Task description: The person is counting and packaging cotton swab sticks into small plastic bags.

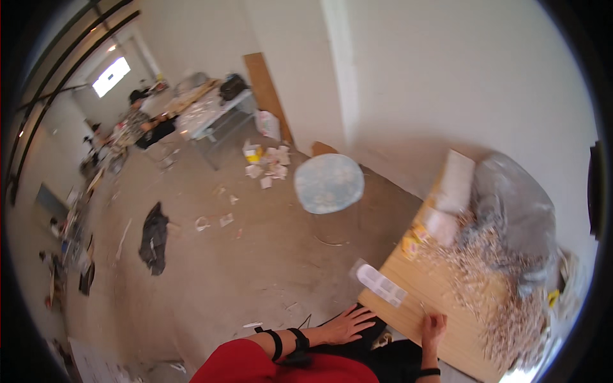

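My left hand [348,326] lies flat with its fingers spread over the dark cloth at my lap, beside the near left corner of the wooden table [418,281]. It holds nothing. On the tabletop my right hand [435,327] is closed, its fingers curled together; a tiny thin piece shows by the fingertips, too small to name. A clear flat packet with pale oval shapes [381,285] juts over the table's left edge, between and beyond my hands. To the right of my right hand spreads a large heap of small thin beige pieces [514,329].
A grey plastic bag [514,210], a white bundle [456,182] and yellow packets [410,246] crowd the table's far end. Beyond its left edge stands a stool with a pale blue seat [329,183]. A dark garment [153,239] lies on the floor. People sit working at the far left.
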A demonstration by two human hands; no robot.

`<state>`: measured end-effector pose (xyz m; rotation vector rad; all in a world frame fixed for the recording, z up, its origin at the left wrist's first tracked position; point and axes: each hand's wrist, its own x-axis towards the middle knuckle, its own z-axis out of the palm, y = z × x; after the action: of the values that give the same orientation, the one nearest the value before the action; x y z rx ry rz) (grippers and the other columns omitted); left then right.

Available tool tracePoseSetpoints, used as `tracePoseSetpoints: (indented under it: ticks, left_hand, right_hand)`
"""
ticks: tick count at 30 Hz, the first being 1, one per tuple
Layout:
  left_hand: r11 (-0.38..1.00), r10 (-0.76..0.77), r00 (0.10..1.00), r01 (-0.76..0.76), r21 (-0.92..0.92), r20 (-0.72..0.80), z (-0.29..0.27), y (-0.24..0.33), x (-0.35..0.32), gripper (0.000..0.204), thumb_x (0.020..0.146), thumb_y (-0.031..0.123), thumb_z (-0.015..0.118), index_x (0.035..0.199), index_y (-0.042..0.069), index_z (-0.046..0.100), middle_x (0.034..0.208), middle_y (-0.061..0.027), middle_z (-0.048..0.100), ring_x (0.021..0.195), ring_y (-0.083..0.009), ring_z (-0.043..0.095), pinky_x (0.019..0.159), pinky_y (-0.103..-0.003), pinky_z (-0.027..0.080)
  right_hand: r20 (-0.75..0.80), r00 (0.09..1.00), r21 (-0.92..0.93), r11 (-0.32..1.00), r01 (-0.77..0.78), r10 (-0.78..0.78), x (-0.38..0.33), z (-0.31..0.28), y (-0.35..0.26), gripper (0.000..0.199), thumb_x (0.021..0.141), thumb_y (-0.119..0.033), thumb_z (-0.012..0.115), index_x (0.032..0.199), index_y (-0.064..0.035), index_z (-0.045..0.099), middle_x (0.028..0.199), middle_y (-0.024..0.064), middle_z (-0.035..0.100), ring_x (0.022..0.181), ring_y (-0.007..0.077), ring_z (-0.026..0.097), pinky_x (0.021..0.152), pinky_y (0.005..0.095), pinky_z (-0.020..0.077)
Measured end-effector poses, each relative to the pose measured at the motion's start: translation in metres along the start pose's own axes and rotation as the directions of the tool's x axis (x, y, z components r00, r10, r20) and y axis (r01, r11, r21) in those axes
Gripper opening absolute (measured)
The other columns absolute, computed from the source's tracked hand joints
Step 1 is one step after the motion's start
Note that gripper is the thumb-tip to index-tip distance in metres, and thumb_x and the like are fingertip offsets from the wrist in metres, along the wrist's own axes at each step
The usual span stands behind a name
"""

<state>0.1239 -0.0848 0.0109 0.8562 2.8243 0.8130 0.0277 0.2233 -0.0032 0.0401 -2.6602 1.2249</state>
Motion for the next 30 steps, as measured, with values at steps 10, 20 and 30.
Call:
tracePoseSetpoints:
  ticks: [10, 20, 30]
  left_hand:
    - [0.981, -0.193, 0.941, 0.183, 0.061, 0.279, 0.005, -0.006, -0.02, 0.068, 0.095, 0.035, 0.054, 0.154, 0.02, 0.022, 0.163, -0.0066, 0.009, 0.148, -0.0364, 0.01, 0.114, -0.059, 0.023]
    - [0.988, -0.151, 0.982, 0.153, -0.006, 0.109, -0.003, -0.024, -0.034, 0.065, 0.088, 0.037, 0.062, 0.146, 0.019, 0.04, 0.158, -0.0095, 0.024, 0.142, -0.0422, 0.022, 0.11, -0.06, 0.026]
    - [0.987, 0.02, 0.999, -0.025, -0.156, -0.034, -0.023, 0.009, 0.056, 0.037, 0.084, 0.014, 0.069, 0.118, 0.004, 0.06, 0.122, -0.0097, 0.057, 0.118, -0.0316, 0.049, 0.103, -0.049, 0.038]
  right_hand:
    - [-0.085, 0.99, -0.061, 0.991, -0.119, 0.114, 0.007, 0.019, 0.039, 0.014, 0.088, -0.011, 0.062, 0.096, 0.0002, 0.059, 0.084, 0.016, 0.057, 0.076, 0.0309, 0.058, 0.068, 0.0401, 0.0474]
    - [-0.051, 0.998, -0.038, 0.999, 0.029, -0.031, 0.008, 0.019, -0.01, 0.037, 0.072, -0.013, 0.077, 0.107, -0.0087, 0.065, 0.097, 0.0094, 0.059, 0.065, 0.0221, 0.059, 0.063, 0.0353, 0.0515]
    - [-0.205, 0.955, 0.041, 0.976, -0.212, 0.216, 0.002, 0.018, -0.012, 0.008, 0.078, -0.014, 0.072, 0.084, -0.0093, 0.069, 0.086, 0.0072, 0.064, 0.076, 0.0274, 0.065, 0.066, 0.0376, 0.0511]
